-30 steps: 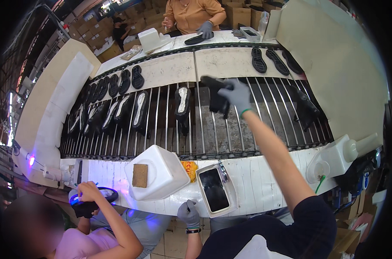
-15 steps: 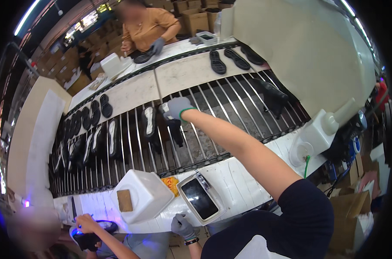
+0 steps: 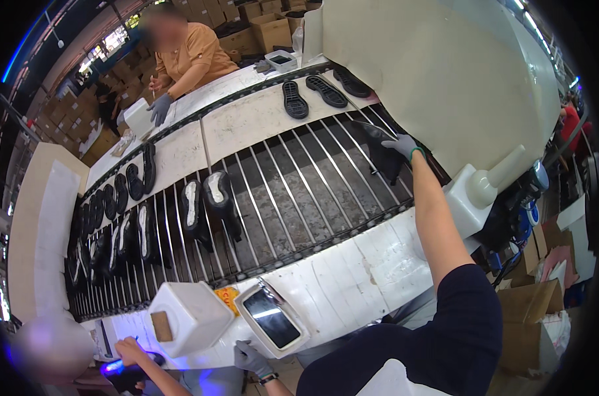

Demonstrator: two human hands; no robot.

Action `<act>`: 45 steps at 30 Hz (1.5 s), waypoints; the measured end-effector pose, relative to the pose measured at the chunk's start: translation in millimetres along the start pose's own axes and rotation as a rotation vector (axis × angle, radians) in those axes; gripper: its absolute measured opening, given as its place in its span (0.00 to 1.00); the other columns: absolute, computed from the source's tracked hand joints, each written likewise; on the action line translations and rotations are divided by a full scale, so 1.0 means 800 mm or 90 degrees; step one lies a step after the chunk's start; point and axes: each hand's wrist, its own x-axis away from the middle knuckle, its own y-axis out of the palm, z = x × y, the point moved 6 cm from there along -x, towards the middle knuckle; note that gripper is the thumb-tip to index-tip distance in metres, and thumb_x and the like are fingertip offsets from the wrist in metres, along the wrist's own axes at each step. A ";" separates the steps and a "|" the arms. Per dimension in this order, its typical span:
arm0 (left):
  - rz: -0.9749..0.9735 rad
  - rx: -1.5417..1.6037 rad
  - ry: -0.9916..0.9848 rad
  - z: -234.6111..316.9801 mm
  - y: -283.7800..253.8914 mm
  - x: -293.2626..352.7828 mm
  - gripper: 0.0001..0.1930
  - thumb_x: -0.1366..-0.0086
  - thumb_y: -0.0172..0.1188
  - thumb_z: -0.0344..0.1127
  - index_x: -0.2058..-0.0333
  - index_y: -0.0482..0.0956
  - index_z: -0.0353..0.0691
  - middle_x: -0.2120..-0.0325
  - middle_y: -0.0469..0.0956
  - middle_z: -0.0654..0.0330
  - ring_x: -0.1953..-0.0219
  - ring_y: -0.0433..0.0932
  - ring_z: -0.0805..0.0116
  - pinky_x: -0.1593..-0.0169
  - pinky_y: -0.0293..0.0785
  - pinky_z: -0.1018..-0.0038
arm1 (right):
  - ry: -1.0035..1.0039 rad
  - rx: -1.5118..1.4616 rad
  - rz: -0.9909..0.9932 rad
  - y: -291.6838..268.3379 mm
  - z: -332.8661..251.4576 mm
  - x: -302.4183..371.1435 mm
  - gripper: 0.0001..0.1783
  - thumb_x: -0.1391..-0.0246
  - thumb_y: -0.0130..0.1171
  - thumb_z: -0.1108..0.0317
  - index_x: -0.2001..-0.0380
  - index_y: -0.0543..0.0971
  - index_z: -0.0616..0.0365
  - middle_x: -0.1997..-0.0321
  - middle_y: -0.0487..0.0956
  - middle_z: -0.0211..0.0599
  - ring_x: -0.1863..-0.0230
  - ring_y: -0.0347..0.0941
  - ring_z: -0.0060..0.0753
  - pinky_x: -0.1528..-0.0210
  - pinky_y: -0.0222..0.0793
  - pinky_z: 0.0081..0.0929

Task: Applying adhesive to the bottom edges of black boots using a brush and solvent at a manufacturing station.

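My right hand [image 3: 399, 145], in a grey glove with a green cuff, reaches to the far right of the bar conveyor [image 3: 296, 191]. Its fingers are closed on a black shoe upper [image 3: 385, 160] lying across the bars. My left hand [image 3: 250, 360], also gloved, is low at the near bench edge, fingers curled; whatever it may hold is hidden. Beside it stands a white-rimmed tray [image 3: 302, 328] with a dark glossy inside. To the left, two black shoe uppers with pale bottoms, one of them a nearer upper [image 3: 215, 189], rest on the bars.
Black soles [image 3: 295, 100] lie on the pale far strip [image 3: 253, 119]. A white container [image 3: 187, 317] with a brown block stands on the near bench, and a white jug-like container [image 3: 467, 198] at right. Across works a person in orange [image 3: 200, 56]; another person's hand [image 3: 131, 350] is at lower left.
My right hand has let go of the upper at mid-conveyor, which now lies beside the other, and moved right onto the far-right upper. The person across has shifted a gloved hand left.
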 end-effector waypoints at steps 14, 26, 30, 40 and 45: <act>-0.296 0.386 0.025 0.264 0.058 0.063 0.14 0.40 0.59 0.32 0.56 0.76 0.31 0.62 0.76 0.54 0.63 0.76 0.69 0.59 0.73 0.74 | -0.535 0.030 0.041 -0.116 -0.230 0.325 0.46 0.62 0.70 0.49 0.40 0.69 0.58 0.54 0.79 0.52 0.52 0.76 0.42 0.48 0.69 0.32; -0.288 0.457 0.102 0.247 0.075 0.184 0.21 0.41 0.63 0.31 0.50 0.74 0.33 0.52 0.75 0.54 0.52 0.73 0.63 0.43 0.67 0.64 | -0.070 -0.217 0.478 -0.055 0.118 0.525 0.17 0.49 0.65 0.67 0.59 0.76 0.65 0.64 0.79 0.38 0.62 0.74 0.31 0.58 0.69 0.25; -0.409 0.154 0.241 0.210 0.099 0.192 0.27 0.36 0.59 0.40 0.40 0.66 0.38 0.43 0.70 0.54 0.40 0.66 0.58 0.37 0.59 0.68 | -0.036 -0.226 0.397 -0.004 0.176 0.528 0.17 0.49 0.64 0.69 0.58 0.75 0.64 0.68 0.78 0.37 0.68 0.71 0.30 0.61 0.68 0.27; -0.406 0.046 0.306 0.199 0.085 0.216 0.28 0.35 0.58 0.42 0.39 0.64 0.40 0.42 0.68 0.54 0.40 0.65 0.59 0.37 0.58 0.67 | -0.100 -0.034 0.251 -0.095 0.140 0.502 0.13 0.51 0.63 0.65 0.62 0.82 0.57 0.67 0.81 0.42 0.67 0.77 0.38 0.62 0.71 0.32; -0.423 0.043 0.269 0.203 0.086 0.217 0.27 0.33 0.57 0.43 0.40 0.65 0.38 0.42 0.68 0.53 0.40 0.65 0.57 0.36 0.56 0.64 | -0.099 0.124 0.194 -0.101 0.124 0.492 0.12 0.52 0.62 0.62 0.65 0.82 0.55 0.65 0.81 0.45 0.63 0.76 0.50 0.59 0.70 0.41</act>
